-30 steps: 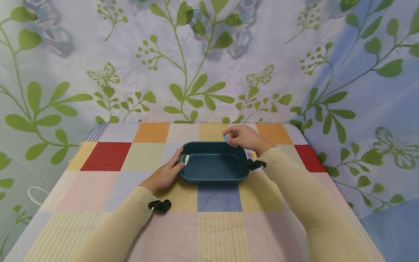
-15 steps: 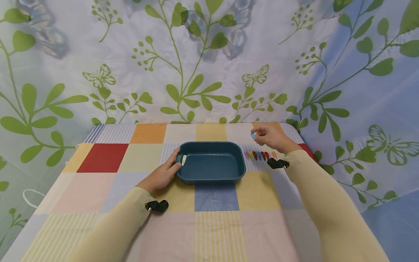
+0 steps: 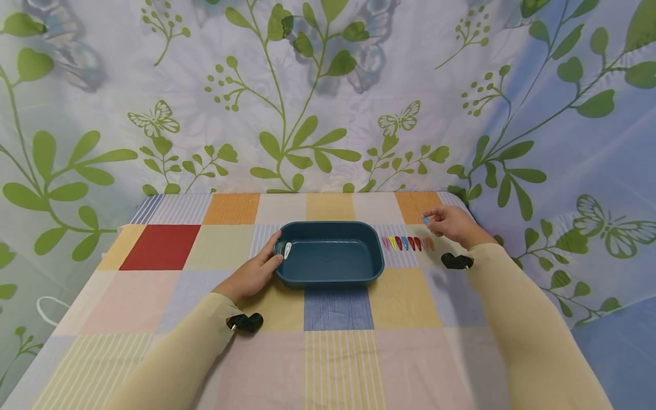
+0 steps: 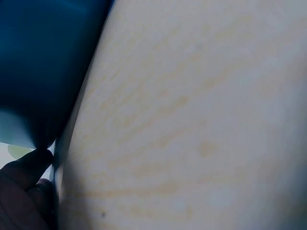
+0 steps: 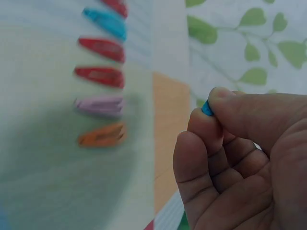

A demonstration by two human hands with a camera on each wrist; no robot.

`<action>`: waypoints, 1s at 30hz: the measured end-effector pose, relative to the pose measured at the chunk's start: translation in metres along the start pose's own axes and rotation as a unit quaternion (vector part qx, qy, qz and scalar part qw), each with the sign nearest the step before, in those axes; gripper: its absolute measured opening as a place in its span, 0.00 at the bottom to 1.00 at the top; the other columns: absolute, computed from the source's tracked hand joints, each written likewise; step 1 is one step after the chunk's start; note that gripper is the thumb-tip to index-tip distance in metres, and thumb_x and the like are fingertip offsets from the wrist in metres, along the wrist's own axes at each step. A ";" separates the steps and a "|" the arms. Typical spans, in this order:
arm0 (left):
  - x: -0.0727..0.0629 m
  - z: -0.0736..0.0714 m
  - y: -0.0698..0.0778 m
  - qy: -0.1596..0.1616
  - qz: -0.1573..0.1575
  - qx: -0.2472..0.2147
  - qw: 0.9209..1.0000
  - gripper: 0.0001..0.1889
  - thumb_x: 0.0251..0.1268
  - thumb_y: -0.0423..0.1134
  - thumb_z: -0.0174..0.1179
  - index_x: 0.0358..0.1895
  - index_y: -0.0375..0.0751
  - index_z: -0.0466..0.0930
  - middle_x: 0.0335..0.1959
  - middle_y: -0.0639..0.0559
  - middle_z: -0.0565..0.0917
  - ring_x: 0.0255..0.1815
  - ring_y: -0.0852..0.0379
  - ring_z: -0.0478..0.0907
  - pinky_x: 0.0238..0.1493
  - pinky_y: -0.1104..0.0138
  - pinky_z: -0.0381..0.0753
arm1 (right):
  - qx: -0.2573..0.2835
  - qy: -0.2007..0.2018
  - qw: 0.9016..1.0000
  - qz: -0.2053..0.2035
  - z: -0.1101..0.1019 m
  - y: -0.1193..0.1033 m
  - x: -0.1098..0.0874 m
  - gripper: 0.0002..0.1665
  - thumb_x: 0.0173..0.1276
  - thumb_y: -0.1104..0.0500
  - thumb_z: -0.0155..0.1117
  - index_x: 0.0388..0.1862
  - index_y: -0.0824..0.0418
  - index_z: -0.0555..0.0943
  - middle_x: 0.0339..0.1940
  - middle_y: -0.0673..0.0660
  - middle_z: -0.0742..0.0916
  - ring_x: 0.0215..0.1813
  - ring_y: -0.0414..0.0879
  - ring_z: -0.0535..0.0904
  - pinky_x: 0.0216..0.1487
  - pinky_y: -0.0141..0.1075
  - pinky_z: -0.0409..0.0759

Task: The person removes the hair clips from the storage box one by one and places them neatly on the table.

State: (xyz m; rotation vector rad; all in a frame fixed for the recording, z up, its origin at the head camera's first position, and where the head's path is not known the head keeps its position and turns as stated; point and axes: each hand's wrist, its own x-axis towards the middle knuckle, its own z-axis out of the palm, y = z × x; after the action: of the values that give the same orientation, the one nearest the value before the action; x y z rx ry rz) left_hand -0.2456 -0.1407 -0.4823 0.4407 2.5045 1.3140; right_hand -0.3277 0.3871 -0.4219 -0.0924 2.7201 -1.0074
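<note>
Between thumb and index finger my right hand (image 3: 452,224) pinches a blue hair clip (image 5: 207,109); only a small part of the clip shows. The hand is above the table, just past the right end of a row of snap hair clips. In the right wrist view, an orange clip (image 5: 102,135), a lilac clip (image 5: 100,105) and red clips lie nearby. My left hand (image 3: 254,271) holds the left end of a dark blue rectangular tub (image 3: 330,283). Inside the tub, by its left wall, is a white hair clip (image 3: 287,250).
The clip row, with a yellow clip (image 3: 392,243) and a pink clip (image 3: 385,243) at its left end, lies beside the tub's right wall. A patchwork cloth (image 3: 220,364) covers the table. A leaf-patterned curtain (image 3: 318,97) hangs behind.
My right hand has moved right with the blue clip, from over the tub's back right corner to beyond the clip row, uncovering the row. My left hand stays on the tub.
</note>
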 end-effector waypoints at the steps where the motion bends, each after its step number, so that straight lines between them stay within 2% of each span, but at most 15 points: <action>1: 0.000 0.000 0.000 0.000 -0.001 0.001 1.000 0.35 0.87 0.53 0.42 0.87 0.72 0.35 0.89 0.48 0.46 0.88 0.38 0.48 0.84 0.38 0.50 | 0.003 0.000 1.000 0.006 0.000 0.003 -0.001 0.28 0.79 0.61 0.59 0.74 0.70 0.73 0.39 0.57 0.84 0.36 0.46 0.76 0.45 0.41 0.77; 4: -0.001 0.000 0.000 0.000 -0.004 0.000 1.000 0.35 0.87 0.53 0.42 0.87 0.73 0.36 0.89 0.49 0.46 0.88 0.38 0.48 0.84 0.38 0.49 | -0.002 0.001 1.000 0.023 0.000 0.011 -0.003 0.29 0.78 0.63 0.59 0.74 0.72 0.72 0.34 0.53 0.81 0.35 0.46 0.75 0.40 0.38 0.74; 9: -0.001 0.000 0.001 0.000 -0.007 0.000 1.000 0.35 0.87 0.53 0.42 0.87 0.73 0.36 0.89 0.49 0.46 0.88 0.38 0.48 0.84 0.38 0.49 | -0.032 0.008 0.999 0.042 0.002 0.024 -0.004 0.29 0.74 0.64 0.58 0.72 0.71 0.75 0.33 0.54 0.83 0.35 0.45 0.76 0.38 0.36 0.75; 12: -0.001 0.000 0.002 0.000 -0.007 0.000 1.000 0.35 0.87 0.53 0.42 0.87 0.73 0.36 0.89 0.49 0.47 0.87 0.38 0.48 0.84 0.38 0.50 | -0.055 0.010 0.997 0.047 0.003 0.032 -0.004 0.27 0.73 0.64 0.59 0.70 0.71 0.76 0.37 0.58 0.86 0.35 0.45 0.79 0.38 0.36 0.76; 17: -0.001 0.000 0.002 0.000 -0.008 0.001 1.000 0.35 0.87 0.53 0.43 0.86 0.73 0.36 0.89 0.48 0.47 0.87 0.38 0.49 0.83 0.38 0.50 | -0.065 0.004 0.996 0.061 0.007 0.041 -0.003 0.26 0.75 0.63 0.61 0.68 0.72 0.77 0.50 0.68 0.88 0.38 0.46 0.83 0.39 0.35 0.80; 20: -0.001 0.000 0.002 0.001 -0.007 0.002 1.000 0.35 0.87 0.53 0.43 0.87 0.73 0.36 0.89 0.47 0.49 0.87 0.37 0.50 0.83 0.37 0.51 | -0.078 0.001 0.995 0.063 0.010 0.044 -0.002 0.25 0.75 0.62 0.61 0.68 0.71 0.77 0.53 0.70 0.89 0.40 0.47 0.85 0.39 0.34 0.80; 30: -0.001 0.000 0.001 0.002 -0.008 0.005 1.000 0.35 0.87 0.53 0.43 0.86 0.74 0.36 0.89 0.49 0.48 0.87 0.37 0.50 0.83 0.37 0.51 | -0.093 -0.003 0.993 0.066 0.013 0.050 -0.001 0.24 0.75 0.60 0.63 0.66 0.69 0.80 0.46 0.63 0.91 0.41 0.48 0.84 0.40 0.34 0.78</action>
State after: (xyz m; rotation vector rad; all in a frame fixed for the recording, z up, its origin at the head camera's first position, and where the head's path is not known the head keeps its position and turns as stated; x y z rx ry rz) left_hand -0.2448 -0.1401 -0.4815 0.4210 2.5128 1.2994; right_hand -0.3224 0.4167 -0.4633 0.0523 2.7669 -0.7159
